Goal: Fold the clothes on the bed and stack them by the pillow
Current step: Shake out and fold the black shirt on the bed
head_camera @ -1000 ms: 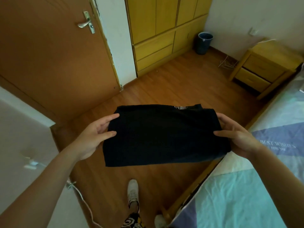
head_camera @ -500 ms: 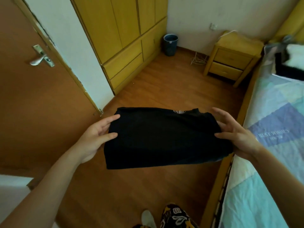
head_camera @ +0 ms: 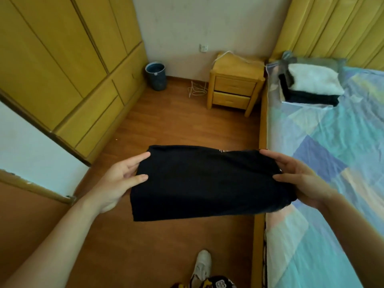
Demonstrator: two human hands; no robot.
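Turned twd bed (head_camera: pixel 332 163) since 1 s ago; stack (head_camera: pixel 311 86) by pillow (head_camera: pixel 307 62) now in view. Folded black garment (head_camera: pixel 207 183) held mid-air above floor, left hand (head_camera: pixel 122 179) & right hand (head_camera: pixel 299 179) pinching its ends. Prob. carrying to stack next.

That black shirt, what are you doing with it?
A person is holding a folded black shirt out flat over the floor, with the left hand gripping one end and the right hand gripping the other. They stand beside the bed. Up near the head of the bed sits a pile of folded clothes, white on top and dark underneath. The shirt has not joined that pile yet, so it probably goes there next.
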